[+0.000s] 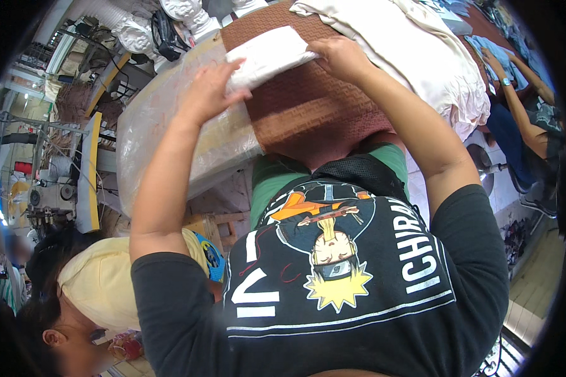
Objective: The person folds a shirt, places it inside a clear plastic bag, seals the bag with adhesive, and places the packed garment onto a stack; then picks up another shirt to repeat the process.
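A flat white folded piece [271, 53], cloth or a thin packet, I cannot tell which, lies slanted over the brown textured cover [295, 107] of the table. My right hand [344, 59] pinches its right end between thumb and fingers. At its left end is my left hand [209, 93], fingers and thumb spread apart; the fingertips are close to the white edge, and whether they touch it is unclear.
Clear plastic sheeting [163, 125] wraps the table's left part. Cream cloth [409, 69] is heaped on the right. A person in a yellow shirt [107, 283] is close by at lower left, near a sewing machine [50, 198]. Another person's hands [500, 66] handle blue cloth [516, 78] at far right.
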### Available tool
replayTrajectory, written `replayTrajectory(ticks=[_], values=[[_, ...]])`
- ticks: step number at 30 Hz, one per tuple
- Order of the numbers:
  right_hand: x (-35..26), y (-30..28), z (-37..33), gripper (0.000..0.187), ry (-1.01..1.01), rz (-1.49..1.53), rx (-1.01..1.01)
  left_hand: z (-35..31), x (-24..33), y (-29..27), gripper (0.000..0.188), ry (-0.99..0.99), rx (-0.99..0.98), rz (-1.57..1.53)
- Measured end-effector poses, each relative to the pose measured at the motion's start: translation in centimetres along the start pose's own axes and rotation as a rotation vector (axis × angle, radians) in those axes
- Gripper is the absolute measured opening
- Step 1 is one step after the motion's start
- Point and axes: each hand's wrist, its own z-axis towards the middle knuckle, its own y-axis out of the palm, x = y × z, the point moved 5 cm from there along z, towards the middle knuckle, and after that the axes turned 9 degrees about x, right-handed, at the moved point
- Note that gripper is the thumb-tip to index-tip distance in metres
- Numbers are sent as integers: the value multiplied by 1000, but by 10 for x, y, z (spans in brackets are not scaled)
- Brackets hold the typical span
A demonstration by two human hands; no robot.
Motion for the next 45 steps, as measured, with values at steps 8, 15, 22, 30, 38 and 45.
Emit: replayTrajectory(ticks=[8,15,22,30,38,45], values=[[3,-65,71,18,81,18,-22,5,-40,-23,46,-311,197,-172],[34,-131,106,29,345,527,-4,65,-37,-123,47,-529,170,-839],[34,-111,79,38,605,902,-181,57,-60,-87,57,-602,-18,-1138],[95,-3,44,46,667,505,-285,-5,-151,65,67,-966,-120,-779],[77,48,63,31,394,447,-412,47,-124,102,41,-657,-251,-618],[55,121,88,24,85,204,-447,69,-122,164,42,-503,-359,-556]])
